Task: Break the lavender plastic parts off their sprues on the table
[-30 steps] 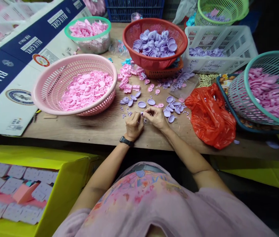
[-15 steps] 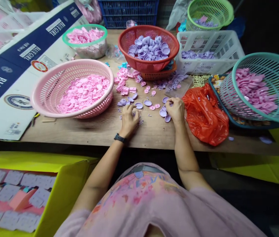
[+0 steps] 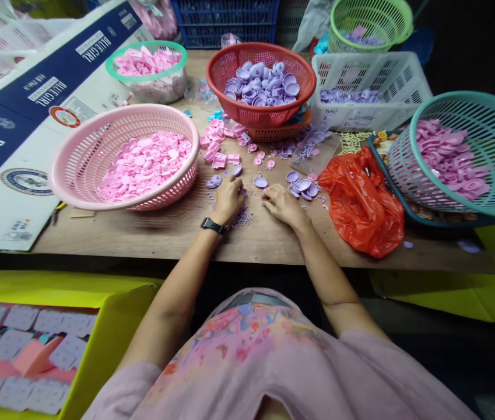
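My left hand (image 3: 228, 198), with a black watch at the wrist, rests on the wooden table (image 3: 142, 233) among small purple plastic bits (image 3: 241, 217); its fingers curl down over them and what they hold is hidden. My right hand (image 3: 281, 205) lies palm down just right of it, fingers bent toward a purple round cap (image 3: 260, 182) and pink pieces. Loose purple caps (image 3: 302, 186) lie just beyond my right hand.
A pink basket (image 3: 76, 169) of pink pieces stands at left. A red basket (image 3: 216, 76) of purple caps sits behind, with a white crate (image 3: 404, 76), a teal basket (image 3: 470, 105) of pink parts and an orange plastic bag (image 3: 365, 204) at right. A yellow box (image 3: 111, 326) is below left.
My right hand came back left from the purple caps by the orange bag to the middle of the table. My left hand shifted slightly forward over the small purple bits.
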Demonstrator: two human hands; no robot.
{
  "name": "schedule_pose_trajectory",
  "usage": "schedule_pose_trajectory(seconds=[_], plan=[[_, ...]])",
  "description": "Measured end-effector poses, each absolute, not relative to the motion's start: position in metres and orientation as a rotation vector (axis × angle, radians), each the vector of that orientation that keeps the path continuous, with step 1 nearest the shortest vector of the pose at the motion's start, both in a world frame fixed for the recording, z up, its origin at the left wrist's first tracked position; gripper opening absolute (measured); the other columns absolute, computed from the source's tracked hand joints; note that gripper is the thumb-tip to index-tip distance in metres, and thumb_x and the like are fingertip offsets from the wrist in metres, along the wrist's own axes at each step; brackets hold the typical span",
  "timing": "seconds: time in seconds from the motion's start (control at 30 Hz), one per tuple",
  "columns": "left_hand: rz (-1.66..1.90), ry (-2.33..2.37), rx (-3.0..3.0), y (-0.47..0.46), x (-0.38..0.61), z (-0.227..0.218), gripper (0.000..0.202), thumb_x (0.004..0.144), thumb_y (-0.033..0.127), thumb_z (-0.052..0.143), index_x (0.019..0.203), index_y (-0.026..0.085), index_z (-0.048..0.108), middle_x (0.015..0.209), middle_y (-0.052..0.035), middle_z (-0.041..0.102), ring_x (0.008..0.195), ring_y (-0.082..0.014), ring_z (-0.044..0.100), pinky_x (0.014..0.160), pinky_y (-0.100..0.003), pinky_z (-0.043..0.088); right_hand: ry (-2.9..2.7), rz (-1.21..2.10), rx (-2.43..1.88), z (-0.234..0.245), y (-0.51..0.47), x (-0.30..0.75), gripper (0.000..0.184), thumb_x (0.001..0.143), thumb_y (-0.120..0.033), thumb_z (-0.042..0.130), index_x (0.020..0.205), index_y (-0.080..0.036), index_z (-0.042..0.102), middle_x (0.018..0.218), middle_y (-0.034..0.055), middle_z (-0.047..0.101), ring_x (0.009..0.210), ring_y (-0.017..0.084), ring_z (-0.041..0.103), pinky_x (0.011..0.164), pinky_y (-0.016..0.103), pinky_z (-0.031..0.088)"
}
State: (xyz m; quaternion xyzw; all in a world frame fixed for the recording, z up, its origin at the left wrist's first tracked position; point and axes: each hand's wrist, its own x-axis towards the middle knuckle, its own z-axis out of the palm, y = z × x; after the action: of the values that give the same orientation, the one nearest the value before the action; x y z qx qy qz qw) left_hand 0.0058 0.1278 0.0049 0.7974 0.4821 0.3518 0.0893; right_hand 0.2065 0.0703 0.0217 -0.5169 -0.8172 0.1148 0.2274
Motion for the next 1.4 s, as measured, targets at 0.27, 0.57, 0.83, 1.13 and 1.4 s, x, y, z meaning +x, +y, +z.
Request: schedule_pose_trajectory(seconds=[0.27, 0.57, 0.83, 1.13, 1.4], plan=[[1.442, 1.417, 1.8, 0.097, -0.003, 0.007, 0.011, 0.088, 0.031, 0.064, 0.086, 0.022, 0.059, 0.072, 0.0012, 0.063, 0.061, -0.0119, 0.056, 0.06, -0.025, 0.045, -2.339, 0.221, -1.463, 0.022, 0.065, 0.199, 0.012, 0.092, -0.016, 0.056, 0.092, -0.019, 0.068, 0.096, 0.0109, 0.068, 0.096, 0.027, 0.058, 0.097, 0.042, 0.043], [1.477, 1.271, 1.486, 0.092, -0.004, -0.011, 0.025, 0.089, 0.042, 0.065, 0.1, 0.019, 0.068, 0.095, -0.006, 0.073, 0.078, -0.0145, 0.07, 0.066, -0.026, 0.059, -1.815, 0.459, -1.322, 0.024, 0.068, 0.192, 0.011, 0.083, -0.016, 0.059, 0.088, -0.019, 0.069, 0.082, 0.0036, 0.068, 0.066, 0.016, 0.059, 0.068, 0.029, 0.05], [1.451, 1.308, 1.498, 0.084, 0.0, -0.008, 0.019, 0.085, 0.038, 0.068, 0.083, 0.02, 0.07, 0.071, -0.0011, 0.072, 0.059, -0.0136, 0.067, 0.058, -0.025, 0.053, -1.31, 0.916, -1.186, 0.015, 0.071, 0.173, 0.021, 0.076, -0.038, 0.074, 0.085, -0.02, 0.067, 0.08, 0.0024, 0.074, 0.073, 0.019, 0.073, 0.073, 0.033, 0.061], [1.47, 1.379, 1.788, 0.072, 0.006, 0.003, 0.013, 0.086, 0.03, 0.065, 0.078, 0.021, 0.069, 0.069, 0.0012, 0.072, 0.059, -0.0106, 0.063, 0.059, -0.022, 0.048, -1.45, 0.747, -1.159, 0.022, 0.058, 0.148, 0.021, 0.085, -0.04, 0.07, 0.08, -0.02, 0.067, 0.076, 0.0011, 0.072, 0.066, 0.014, 0.068, 0.067, 0.027, 0.057], [1.434, 1.406, 1.895, 0.07, 0.006, 0.007, 0.012, 0.086, 0.027, 0.063, 0.077, 0.02, 0.068, 0.067, 0.0016, 0.07, 0.06, -0.011, 0.063, 0.061, -0.022, 0.047, -1.534, 0.593, -1.162, 0.02, 0.057, 0.147, 0.014, 0.088, -0.031, 0.066, 0.08, -0.019, 0.068, 0.076, 0.0008, 0.071, 0.065, 0.013, 0.064, 0.066, 0.027, 0.054]])
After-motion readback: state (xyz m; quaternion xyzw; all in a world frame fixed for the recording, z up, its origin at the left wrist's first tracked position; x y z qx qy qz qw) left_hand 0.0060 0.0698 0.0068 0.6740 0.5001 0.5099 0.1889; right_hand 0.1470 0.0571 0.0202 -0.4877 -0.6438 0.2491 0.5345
